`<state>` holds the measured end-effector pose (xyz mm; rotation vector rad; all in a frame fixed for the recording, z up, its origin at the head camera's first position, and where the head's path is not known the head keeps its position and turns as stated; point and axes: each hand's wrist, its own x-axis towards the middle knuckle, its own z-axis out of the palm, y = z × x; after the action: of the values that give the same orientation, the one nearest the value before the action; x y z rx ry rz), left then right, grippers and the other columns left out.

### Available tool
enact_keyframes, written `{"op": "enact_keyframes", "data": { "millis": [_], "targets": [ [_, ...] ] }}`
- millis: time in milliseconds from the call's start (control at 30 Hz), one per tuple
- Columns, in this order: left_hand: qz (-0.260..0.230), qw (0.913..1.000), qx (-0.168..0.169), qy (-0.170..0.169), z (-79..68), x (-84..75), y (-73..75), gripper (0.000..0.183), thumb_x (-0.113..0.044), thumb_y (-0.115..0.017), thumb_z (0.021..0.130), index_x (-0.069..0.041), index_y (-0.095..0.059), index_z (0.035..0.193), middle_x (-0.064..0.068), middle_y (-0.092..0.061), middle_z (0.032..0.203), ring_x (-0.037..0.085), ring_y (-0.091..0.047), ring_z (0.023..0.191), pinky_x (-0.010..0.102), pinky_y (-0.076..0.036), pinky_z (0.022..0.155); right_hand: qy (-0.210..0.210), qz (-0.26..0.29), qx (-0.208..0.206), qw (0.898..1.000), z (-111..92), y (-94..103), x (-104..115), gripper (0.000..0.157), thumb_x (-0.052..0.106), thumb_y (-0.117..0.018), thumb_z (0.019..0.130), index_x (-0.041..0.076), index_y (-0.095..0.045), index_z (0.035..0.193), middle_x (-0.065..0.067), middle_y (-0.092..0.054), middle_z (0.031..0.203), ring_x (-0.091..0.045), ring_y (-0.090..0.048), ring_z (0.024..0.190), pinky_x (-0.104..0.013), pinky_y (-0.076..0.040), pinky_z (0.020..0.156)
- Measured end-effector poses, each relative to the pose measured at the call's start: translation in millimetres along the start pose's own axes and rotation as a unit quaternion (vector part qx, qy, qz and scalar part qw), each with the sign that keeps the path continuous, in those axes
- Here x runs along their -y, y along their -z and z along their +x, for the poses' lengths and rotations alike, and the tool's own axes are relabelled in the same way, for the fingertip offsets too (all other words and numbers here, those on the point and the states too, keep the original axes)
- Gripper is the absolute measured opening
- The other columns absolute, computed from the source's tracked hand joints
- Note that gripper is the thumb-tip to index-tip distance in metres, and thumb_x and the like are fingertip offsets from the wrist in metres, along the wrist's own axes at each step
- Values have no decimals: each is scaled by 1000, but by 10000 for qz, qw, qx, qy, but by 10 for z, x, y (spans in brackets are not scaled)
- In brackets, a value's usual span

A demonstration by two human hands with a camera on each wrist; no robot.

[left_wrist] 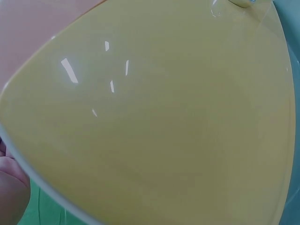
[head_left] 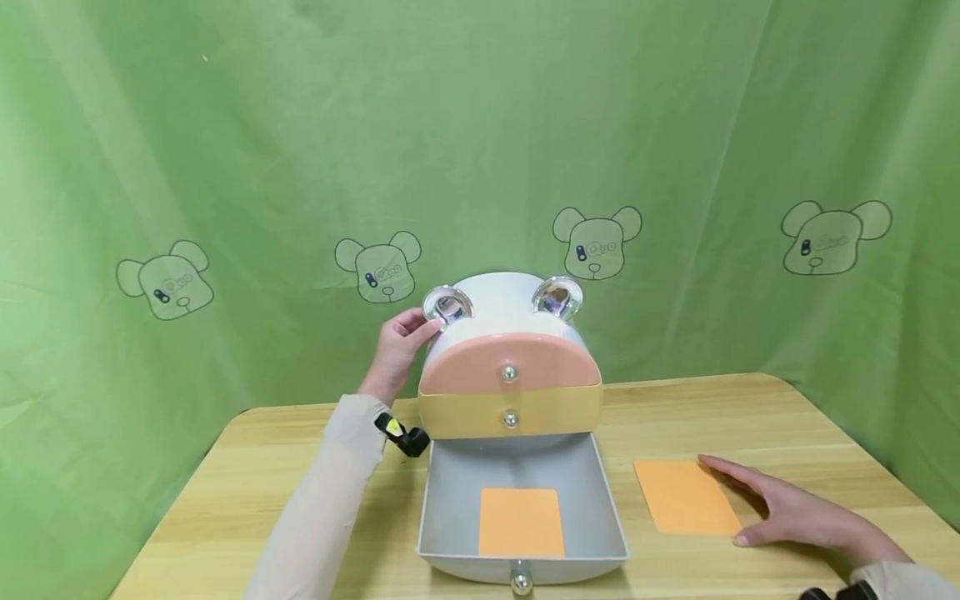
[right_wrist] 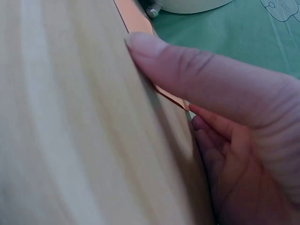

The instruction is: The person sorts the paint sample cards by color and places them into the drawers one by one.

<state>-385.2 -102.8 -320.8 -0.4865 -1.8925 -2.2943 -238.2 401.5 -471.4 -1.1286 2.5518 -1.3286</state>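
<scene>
A small drawer box (head_left: 506, 302) with a white rounded top, two shiny silver ears and pink and yellow drawer fronts stands on the table. My left hand (head_left: 397, 346) holds its left ear (head_left: 448, 307) low down, thumb in front; the other fingertips are partly hidden. The grey bottom drawer (head_left: 450, 500) is pulled out, with an orange square sheet (head_left: 521, 522) lying inside. On the table to the right lies another orange sheet (head_left: 686, 497). My right hand (head_left: 798, 508) spans its right edge, thumb and fingers spread toward the two corners. The thumb (right_wrist: 187, 70) overlaps the sheet's edge.
The wooden table (head_left: 277, 467) has a back edge close behind the drawer box. A green cloth backdrop (head_left: 480, 150) with printed bear heads surrounds it. Round silver knobs are on the drawer fronts, the lowest knob (head_left: 521, 579) sticking out toward me.
</scene>
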Motion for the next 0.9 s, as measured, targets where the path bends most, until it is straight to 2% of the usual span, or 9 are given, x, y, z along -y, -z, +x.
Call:
{"op": "enact_keyframes", "data": {
  "millis": [133,333,633,900],
  "targets": [
    [82,10000,14,2,-11,-11,-3,18,-1,-62,85,-5,-62,103,-5,-65,87,8,-58,81,22,-50,81,-81,-40,-51,9999,1,-2,5,81,-4,-70,76,-8,-24,143,17,-32,148,15,-23,130,2,-20,94],
    [53,10000,3,-40,-17,-17,-6,18,-1,-62,85,-5,-62,102,-5,-65,87,8,-59,81,19,-50,78,72,-257,-175,9995,4,-20,-34,78,-2,-71,77,-10,-27,141,17,-34,147,15,-23,130,1,-19,95],
    [12,10000,21,-32,-18,3,-4,17,0,-61,85,-7,-62,100,-5,-65,87,8,-59,81,17,-51,77,-74,-829,-576,9949,-18,-89,-65,77,6,-76,75,-3,-35,141,8,-41,144,14,-27,128,-1,-22,94],
    [57,10000,43,-68,-12,-5,-5,18,-1,-62,85,-4,-62,102,-5,-65,87,8,-58,81,18,-50,77,222,-565,-242,9979,-40,-18,-119,86,-1,-75,72,-5,-28,143,3,-36,149,11,-24,132,-1,-21,96]
  ]
}}
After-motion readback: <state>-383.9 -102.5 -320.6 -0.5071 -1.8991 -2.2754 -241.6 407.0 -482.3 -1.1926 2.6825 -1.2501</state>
